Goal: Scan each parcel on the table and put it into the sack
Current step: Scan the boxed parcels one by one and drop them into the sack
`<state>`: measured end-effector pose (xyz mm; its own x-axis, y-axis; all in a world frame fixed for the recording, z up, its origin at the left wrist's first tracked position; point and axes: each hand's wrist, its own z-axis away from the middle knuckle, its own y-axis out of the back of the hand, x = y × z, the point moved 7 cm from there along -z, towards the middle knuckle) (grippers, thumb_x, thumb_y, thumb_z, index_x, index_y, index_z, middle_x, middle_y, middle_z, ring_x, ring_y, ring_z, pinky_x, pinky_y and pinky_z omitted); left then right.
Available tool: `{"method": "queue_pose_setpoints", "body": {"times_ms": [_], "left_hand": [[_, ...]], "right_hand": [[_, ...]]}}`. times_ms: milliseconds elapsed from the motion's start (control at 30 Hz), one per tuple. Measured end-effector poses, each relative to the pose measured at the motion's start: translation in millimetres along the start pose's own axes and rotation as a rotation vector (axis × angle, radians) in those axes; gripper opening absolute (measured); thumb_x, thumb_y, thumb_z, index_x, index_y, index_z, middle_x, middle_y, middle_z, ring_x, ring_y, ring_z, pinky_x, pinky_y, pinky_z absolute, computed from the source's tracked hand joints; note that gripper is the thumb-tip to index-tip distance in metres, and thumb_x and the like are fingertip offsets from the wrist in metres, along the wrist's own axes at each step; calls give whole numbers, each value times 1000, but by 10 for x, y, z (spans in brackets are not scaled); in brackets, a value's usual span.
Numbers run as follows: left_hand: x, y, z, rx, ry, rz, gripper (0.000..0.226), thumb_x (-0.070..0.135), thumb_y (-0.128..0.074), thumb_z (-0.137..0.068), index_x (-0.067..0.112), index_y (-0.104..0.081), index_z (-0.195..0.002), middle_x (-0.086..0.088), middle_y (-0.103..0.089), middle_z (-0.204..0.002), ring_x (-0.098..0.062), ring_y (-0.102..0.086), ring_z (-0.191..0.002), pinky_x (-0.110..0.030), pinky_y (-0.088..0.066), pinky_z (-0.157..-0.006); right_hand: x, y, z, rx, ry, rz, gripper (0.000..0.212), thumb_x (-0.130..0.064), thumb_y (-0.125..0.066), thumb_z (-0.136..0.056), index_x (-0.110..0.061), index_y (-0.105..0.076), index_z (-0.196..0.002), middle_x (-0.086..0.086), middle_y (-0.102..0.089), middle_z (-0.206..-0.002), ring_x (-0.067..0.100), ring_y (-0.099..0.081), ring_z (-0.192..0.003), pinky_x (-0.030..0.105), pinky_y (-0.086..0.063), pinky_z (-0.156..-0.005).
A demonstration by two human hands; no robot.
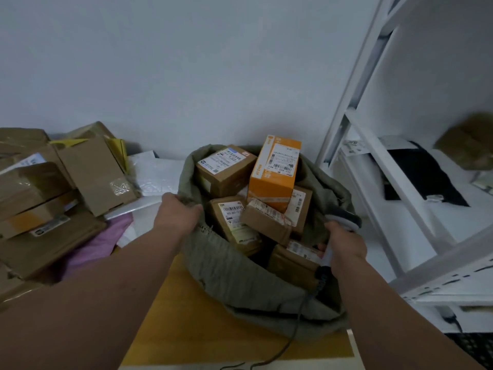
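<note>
An olive-green sack (pixel 234 265) stands open on the table, filled with several brown cardboard parcels and an upright orange box (pixel 272 180). My left hand (pixel 178 212) grips the sack's left rim. My right hand (pixel 346 244) is at the sack's right rim and holds a grey barcode scanner (pixel 344 218), whose cable (pixel 293 327) trails down toward the table's front edge. Whether the right hand also pinches the sack cloth I cannot tell.
A heap of brown cardboard parcels (pixel 53 193) lies at the left on the yellow-topped table (pixel 186 329), with white and pink mailer bags (pixel 157 174) beside them. A white metal shelf rack (pixel 386 166) stands close on the right, holding dark and white packages.
</note>
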<state>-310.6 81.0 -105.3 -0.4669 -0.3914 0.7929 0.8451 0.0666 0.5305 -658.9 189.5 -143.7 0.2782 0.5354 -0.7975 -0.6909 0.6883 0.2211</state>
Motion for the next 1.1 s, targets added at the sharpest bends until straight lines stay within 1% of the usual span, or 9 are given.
{"method": "queue_pose_setpoints", "body": {"times_ms": [167,267,467,633,733,833,933,1000,1100], "left_hand": [[32,-111,-79,97,-47,-175,78,32,-71,-83,26,-27,-147,-18,-31,-146,-43,-37,-130,-56,-40,-105],[45,-207,-156,57,-55,-107,73,29,-67,-85,31,-27,-146,-18,-35,-144,-42,-41,-127,-57,-43,-103],[126,-446,-243,-80,43,-37,48,18,-53,-96,17,-43,-143,-15,-49,-139,-33,-51,-119,-45,-47,-100],[187,-369,-306,36,30,-54,35,11,-45,-97,-3,-52,-128,-23,-54,-130,-37,-54,-111,-44,-45,-95],[300,-235,-264,136,-53,-24,43,14,-44,-97,5,-48,-140,-16,-55,-135,-32,-57,-109,-39,-47,-92],[438,-95,-240,206,-137,1,34,21,-46,-97,13,-62,-127,-10,-68,-109,-29,-62,-92,-41,-53,-84],[465,-28,-290,186,-127,83,24,27,-52,-97,10,-68,-101,-5,-63,-86,-26,-61,-87,-47,-53,-89],[451,10,-309,180,-105,84,20,31,-56,-96,13,-64,-98,-3,-61,-85,-23,-58,-86,-45,-53,-89],[413,26,-322,125,-14,133,36,29,-62,-94,14,-54,-125,-6,-57,-112,-25,-54,-101,-40,-49,-87]], "right_hand": [[111,119,-275,14,-120,-157,19,-23,-59,-96,-12,-51,-83,10,-56,-86,22,-55,-68,37,-49,-77],[175,142,-382,-13,-183,-255,29,-29,-60,-97,-9,-54,-117,7,-58,-95,24,-56,-77,36,-52,-74],[238,65,-419,-157,-276,-209,44,-28,-69,-91,-5,-55,-127,10,-57,-94,25,-57,-77,36,-46,-58],[234,-50,-426,-120,-283,-229,50,-28,-67,-93,-6,-50,-134,8,-55,-95,23,-55,-74,34,-46,-61],[255,-51,-414,-89,-295,-272,52,-24,-62,-97,-6,-43,-142,12,-53,-123,25,-50,-83,33,-47,-72],[305,-35,-392,-137,-320,-257,41,-16,-64,-94,-5,-49,-131,10,-53,-105,28,-51,-87,36,-49,-77],[298,-91,-359,-193,-308,-253,32,-14,-69,-90,-7,-51,-116,12,-54,-94,29,-54,-82,40,-53,-80],[192,-139,-305,-183,-243,-249,26,-16,-69,-90,-8,-54,-109,12,-58,-93,27,-57,-82,39,-51,-77],[-84,-203,-217,-116,-93,-200,27,-25,-72,-86,-12,-61,-108,12,-65,-98,29,-63,-90,39,-54,-76]]}}
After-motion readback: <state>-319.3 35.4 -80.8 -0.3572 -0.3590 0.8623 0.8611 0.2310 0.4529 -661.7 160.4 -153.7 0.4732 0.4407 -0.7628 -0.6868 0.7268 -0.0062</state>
